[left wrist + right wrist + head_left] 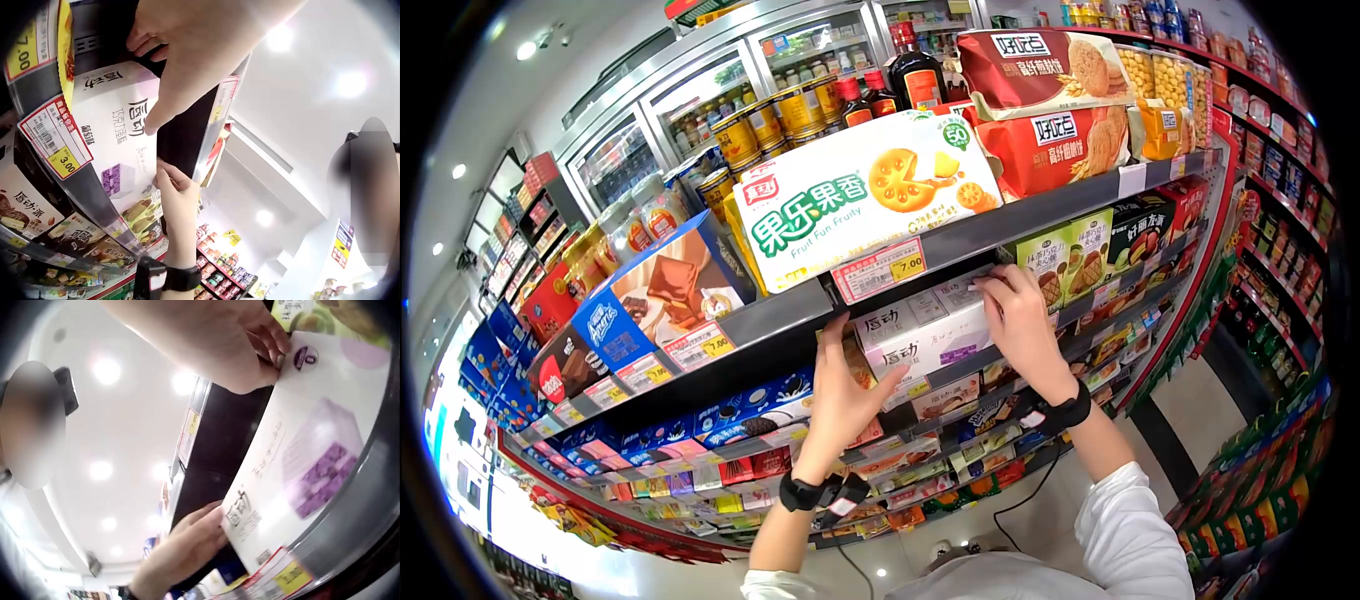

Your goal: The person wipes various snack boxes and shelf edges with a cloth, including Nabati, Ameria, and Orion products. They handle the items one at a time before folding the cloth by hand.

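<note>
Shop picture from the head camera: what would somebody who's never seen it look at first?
Probably the big white biscuit box with green writing, near the middle on the upper shelf. Next, perhaps, the left hand and right hand at opposite ends of a long white box on the shelf below. The stacked red biscuit packs, up and to the right, stand out too.

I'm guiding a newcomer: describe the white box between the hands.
Find the big "Fruit Fun Fruity" box, then drop one shelf. Between the left hand and right hand is a white box; its purple cake picture sets it apart from the green boxes beside it.
</note>
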The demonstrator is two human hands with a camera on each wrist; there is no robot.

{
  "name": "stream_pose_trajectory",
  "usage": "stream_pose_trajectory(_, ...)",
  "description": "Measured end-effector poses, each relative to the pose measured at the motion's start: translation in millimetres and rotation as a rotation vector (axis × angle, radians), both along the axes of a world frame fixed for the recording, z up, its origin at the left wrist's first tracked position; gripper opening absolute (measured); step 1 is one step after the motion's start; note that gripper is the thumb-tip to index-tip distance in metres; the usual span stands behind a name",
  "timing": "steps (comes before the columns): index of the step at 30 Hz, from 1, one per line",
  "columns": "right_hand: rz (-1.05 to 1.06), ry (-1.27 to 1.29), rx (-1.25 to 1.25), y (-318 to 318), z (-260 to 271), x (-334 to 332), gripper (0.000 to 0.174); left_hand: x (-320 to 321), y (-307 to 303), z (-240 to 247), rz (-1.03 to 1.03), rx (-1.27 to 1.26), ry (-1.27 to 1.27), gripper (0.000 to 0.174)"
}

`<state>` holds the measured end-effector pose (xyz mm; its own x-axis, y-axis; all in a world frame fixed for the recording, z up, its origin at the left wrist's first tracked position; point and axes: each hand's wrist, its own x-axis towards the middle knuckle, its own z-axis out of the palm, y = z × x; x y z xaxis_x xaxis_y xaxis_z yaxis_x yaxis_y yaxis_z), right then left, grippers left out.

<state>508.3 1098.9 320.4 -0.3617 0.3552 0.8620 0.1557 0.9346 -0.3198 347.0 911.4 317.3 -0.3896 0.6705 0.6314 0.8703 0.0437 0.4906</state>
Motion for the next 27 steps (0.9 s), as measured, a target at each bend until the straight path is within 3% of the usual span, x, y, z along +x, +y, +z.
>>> stream_pose_trajectory(2,0.001,-0.004,-0.034,-4.3,1.0,-2.0,0.014,-6.4,15.1,-8.2,-0.012,0.005,-0.16,0.09)
stream_pose_trajectory(5,0.014,-0.017,-0.163,-4.5,5.0,-3.3,0.013,-13.0,29.6,-17.7,-0.124,0.013,-0.375,0.09)
stream_pose_trajectory(11,0.01,-0.011,-0.157,-32.2,5.2,-30.7,0.014,-21.9,36.5,-37.9,-0.072,0.125,-0.352,0.082)
stream_pose_trajectory(15,0.136,-0.009,-0.168,-77.5,2.2,-65.6,0.017,-23.8,38.2,-46.0,-0.027,0.158,-0.337,0.072)
stream_pose_trajectory(16,0.178,0.008,-0.177,-86.3,0.9,-75.0,0.017,-21.7,38.3,-44.0,-0.016,0.194,-0.336,0.061)
stream_pose_trajectory(20,0.277,0.017,-0.244,-89.2,-0.7,-77.5,0.018,-18.4,35.7,-35.8,-0.007,0.19,-0.282,0.058)
stream_pose_trajectory(23,0.2,-0.051,-0.22,-65.7,6.3,-52.4,0.017,-20.7,36.3,-38.8,-0.072,0.193,-0.272,0.066)
stream_pose_trajectory(25,0.037,-0.034,-0.176,-39.9,7.2,-31.2,0.016,-20.1,36.5,-36.7,-0.117,0.187,-0.319,0.072)
stream_pose_trajectory(27,-0.007,0.006,-0.275,-22.6,12.6,-8.4,0.015,-20.2,36.2,-36.9,-0.155,0.194,-0.349,0.071)
